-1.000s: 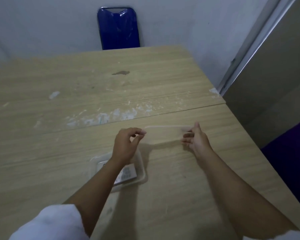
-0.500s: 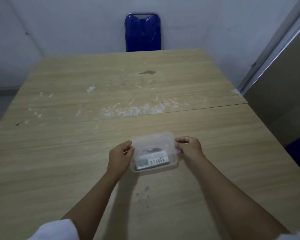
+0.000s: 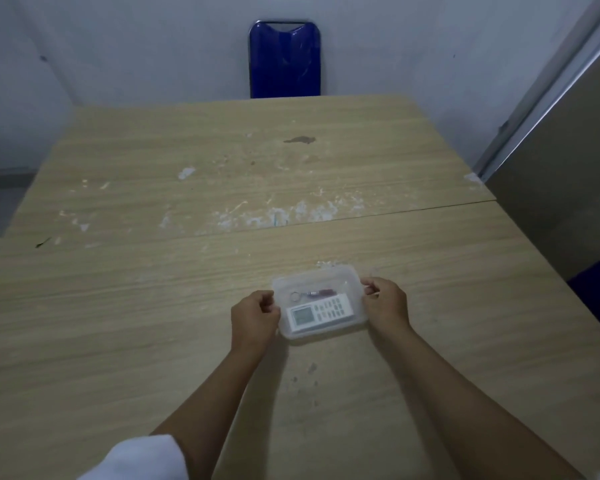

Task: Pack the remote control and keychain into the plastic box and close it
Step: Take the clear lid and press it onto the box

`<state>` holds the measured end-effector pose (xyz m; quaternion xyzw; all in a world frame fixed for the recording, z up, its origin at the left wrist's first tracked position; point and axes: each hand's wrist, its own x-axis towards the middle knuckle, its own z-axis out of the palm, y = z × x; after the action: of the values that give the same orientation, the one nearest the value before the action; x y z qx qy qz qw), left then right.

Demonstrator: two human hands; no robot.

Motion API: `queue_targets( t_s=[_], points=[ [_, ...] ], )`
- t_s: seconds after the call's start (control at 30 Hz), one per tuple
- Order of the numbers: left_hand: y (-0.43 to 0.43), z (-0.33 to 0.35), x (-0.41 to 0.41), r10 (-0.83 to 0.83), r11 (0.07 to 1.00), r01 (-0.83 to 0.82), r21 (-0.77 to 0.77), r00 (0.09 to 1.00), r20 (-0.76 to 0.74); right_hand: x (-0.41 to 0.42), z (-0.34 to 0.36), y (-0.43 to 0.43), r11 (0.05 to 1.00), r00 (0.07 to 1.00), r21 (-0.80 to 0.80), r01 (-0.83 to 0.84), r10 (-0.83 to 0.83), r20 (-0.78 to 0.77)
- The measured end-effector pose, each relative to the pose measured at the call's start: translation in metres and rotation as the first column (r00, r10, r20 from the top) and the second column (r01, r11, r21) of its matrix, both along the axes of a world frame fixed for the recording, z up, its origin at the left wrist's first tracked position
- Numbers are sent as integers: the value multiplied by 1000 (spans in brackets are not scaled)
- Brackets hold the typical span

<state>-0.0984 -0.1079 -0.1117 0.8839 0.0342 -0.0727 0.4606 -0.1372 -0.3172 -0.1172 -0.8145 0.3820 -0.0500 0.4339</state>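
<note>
Both hands point(image 3: 321, 308) now press the lid onto the plastic box point(image 3: 319, 334), previously apart.

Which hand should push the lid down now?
Probably both. The left hand sits at the left end of the plastic box and the right hand at its right end, equally near. The remote control and keychain lie inside.

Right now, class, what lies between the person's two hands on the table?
In the head view, the clear plastic box sits between the left hand and right hand, holding the remote control and keychain.
</note>
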Motion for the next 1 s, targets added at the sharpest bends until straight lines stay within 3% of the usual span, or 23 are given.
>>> queue_targets(
  t_s=[0.13,0.23,0.33,0.43,0.53,0.6,0.9,1.0],
  points=[
    [1,-1,5,-50,998,50,39,999,4,-5,4,1,990,995,-96,-100,98,-30],
    [-4,-5,7,-178,976,171,137,983,39,-5,4,5,884,935,-309,-351,345,-76],
    [-12,-7,5,-423,862,397,316,906,14,1,-1,14,743,828,-374,-555,534,-169],
    [-17,-13,7,-588,686,568,454,801,-113,5,-14,18,670,763,-366,-646,580,-285],
    [-17,-23,12,-625,597,581,554,769,-133,3,-29,17,647,759,-397,-651,555,-340],
    [-16,-27,12,-634,591,568,572,766,-105,2,-36,16,625,761,-434,-648,542,-355],
    [-18,-28,15,-635,572,566,594,763,-117,4,-35,18,636,768,-430,-641,536,-351],
    [-18,-24,18,-643,584,606,540,752,-148,5,-23,15,757,809,-286,-587,543,-224]
  ],
)
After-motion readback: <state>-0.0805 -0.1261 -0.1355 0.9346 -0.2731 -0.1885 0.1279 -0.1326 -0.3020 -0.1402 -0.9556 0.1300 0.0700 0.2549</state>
